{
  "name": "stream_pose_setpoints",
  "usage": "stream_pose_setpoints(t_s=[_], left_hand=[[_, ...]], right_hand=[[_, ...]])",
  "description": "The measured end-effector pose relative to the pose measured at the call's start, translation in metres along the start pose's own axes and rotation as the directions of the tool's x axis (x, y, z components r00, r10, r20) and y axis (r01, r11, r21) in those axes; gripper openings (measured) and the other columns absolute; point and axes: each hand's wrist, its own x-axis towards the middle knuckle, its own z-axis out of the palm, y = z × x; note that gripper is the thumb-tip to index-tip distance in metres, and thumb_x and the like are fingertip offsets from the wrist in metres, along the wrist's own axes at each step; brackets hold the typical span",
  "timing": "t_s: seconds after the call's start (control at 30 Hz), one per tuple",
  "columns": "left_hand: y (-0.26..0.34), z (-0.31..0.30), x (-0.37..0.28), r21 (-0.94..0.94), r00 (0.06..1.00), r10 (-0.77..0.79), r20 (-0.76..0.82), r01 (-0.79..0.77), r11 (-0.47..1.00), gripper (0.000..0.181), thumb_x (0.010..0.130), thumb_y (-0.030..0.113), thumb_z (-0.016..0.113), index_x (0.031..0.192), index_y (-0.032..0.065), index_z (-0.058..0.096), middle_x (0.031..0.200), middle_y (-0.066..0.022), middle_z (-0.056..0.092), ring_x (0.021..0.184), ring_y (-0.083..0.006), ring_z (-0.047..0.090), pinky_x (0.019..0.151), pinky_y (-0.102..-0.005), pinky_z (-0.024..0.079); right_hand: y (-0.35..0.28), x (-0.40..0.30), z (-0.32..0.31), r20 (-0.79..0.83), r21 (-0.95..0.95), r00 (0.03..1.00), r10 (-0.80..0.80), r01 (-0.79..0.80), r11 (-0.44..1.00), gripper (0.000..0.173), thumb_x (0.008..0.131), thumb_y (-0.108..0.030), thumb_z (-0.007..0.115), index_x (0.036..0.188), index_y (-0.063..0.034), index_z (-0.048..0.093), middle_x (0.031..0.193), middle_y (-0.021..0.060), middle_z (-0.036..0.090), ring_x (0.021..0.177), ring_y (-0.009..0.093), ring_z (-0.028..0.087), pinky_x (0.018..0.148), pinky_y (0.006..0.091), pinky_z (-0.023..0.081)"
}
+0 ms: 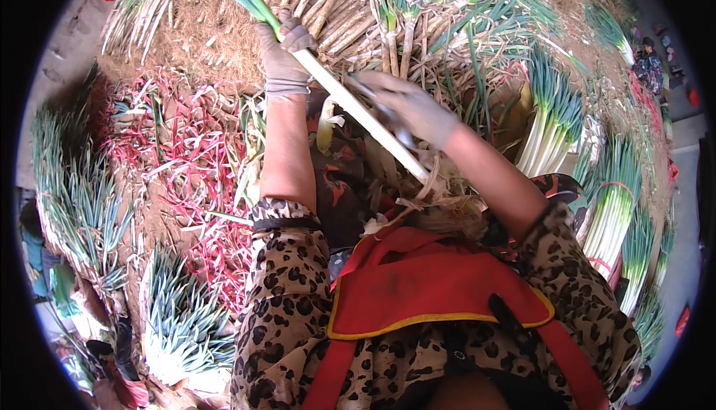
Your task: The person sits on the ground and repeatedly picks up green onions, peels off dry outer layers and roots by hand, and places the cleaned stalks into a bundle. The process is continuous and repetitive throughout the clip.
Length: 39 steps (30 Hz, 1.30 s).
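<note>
My left hand (286, 46), in a pale work glove with darkened fingers, is closed around a long green onion (358, 105) just below its green leaves. The white shaft slants down to the right, and its root end lies over peeled husks (442, 186) in my lap. Close beside the middle of the shaft is my gloved right hand (400, 102), blurred by motion. A bluish-grey streak shows under its fingers, too blurred to name, and whether they grip anything is unclear. A strip of loosened peel (329, 122) hangs beside the shaft.
Unpeeled green onions (341, 18) with dry brown stalks are heaped ahead. Red ribbon scraps (190, 141) litter the ground at left. Cleaned onions (551, 113) stand at right, near a tied bundle (612, 203). More onions (179, 320) stand lower left. Another person (649, 66) is at far right.
</note>
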Motion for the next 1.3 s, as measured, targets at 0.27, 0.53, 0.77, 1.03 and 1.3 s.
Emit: stream_pose_setpoints(t_s=[0.27, 0.53, 0.77, 1.03, 1.3], left_hand=[[0.007, 0.003, -0.004, 0.124, 0.997, 0.060, -0.054, -0.053, 0.991, 0.053, 0.091, 0.051, 0.059, 0.099, -0.0016, 0.060, 0.069, -0.0008, 0.051, 0.048, -0.0082, 0.041, 0.044, -0.0230, 0.039], [0.134, -0.036, -0.041, 0.239, 0.864, 0.322, -0.387, -0.243, 0.940, 0.064, 0.090, 0.065, 0.048, 0.089, 0.0029, 0.064, 0.054, 0.0001, 0.046, 0.044, -0.0106, 0.037, 0.041, -0.0277, 0.035], [0.177, -0.097, -0.059, 0.375, 0.737, 0.415, -0.534, -0.233, 0.897, 0.061, 0.090, 0.062, 0.052, 0.082, 0.0022, 0.059, 0.055, 0.0022, 0.045, 0.040, -0.0112, 0.036, 0.041, -0.0272, 0.034], [0.178, -0.108, -0.058, 0.382, 0.855, 0.340, -0.392, -0.186, 0.905, 0.044, 0.095, 0.050, 0.048, 0.079, 0.0098, 0.055, 0.053, 0.0022, 0.041, 0.046, -0.0130, 0.042, 0.046, -0.0301, 0.041], [0.088, -0.042, -0.004, 0.374, 0.792, 0.354, -0.497, -0.172, 0.911, 0.043, 0.092, 0.040, 0.061, 0.106, -0.0009, 0.059, 0.060, 0.0067, 0.038, 0.048, -0.0058, 0.035, 0.041, -0.0223, 0.029]], right_hand=[[0.044, -0.023, 0.022, 0.475, 0.623, 0.879, 0.034, -0.363, 0.692, 0.044, 0.104, -0.047, 0.035, 0.098, -0.0069, 0.053, 0.070, -0.0030, 0.048, 0.064, 0.009, 0.044, 0.062, 0.0244, 0.041], [-0.027, -0.226, -0.069, -0.176, 0.166, 0.705, 0.687, -0.666, 0.727, 0.035, 0.097, -0.031, 0.053, 0.111, -0.0005, 0.062, 0.090, 0.0045, 0.061, 0.080, 0.011, 0.057, 0.069, 0.0262, 0.047], [-0.092, -0.296, -0.124, -0.314, 0.095, 0.595, 0.740, -0.756, 0.648, 0.022, 0.089, -0.020, 0.060, 0.086, -0.0003, 0.067, 0.070, 0.0015, 0.060, 0.065, 0.007, 0.055, 0.059, 0.0236, 0.043], [-0.076, -0.215, -0.090, -0.041, -0.561, 0.873, 0.486, -0.423, 0.712, 0.024, 0.088, -0.027, 0.058, 0.094, -0.0045, 0.062, 0.084, 0.0143, 0.061, 0.077, 0.030, 0.064, 0.066, 0.0362, 0.050], [-0.026, -0.169, -0.050, -0.266, -0.882, 0.849, -0.456, -0.024, 0.470, 0.057, 0.087, -0.036, 0.064, 0.134, -0.0078, 0.048, 0.111, 0.0179, 0.057, 0.096, 0.029, 0.062, 0.073, 0.0419, 0.052]])
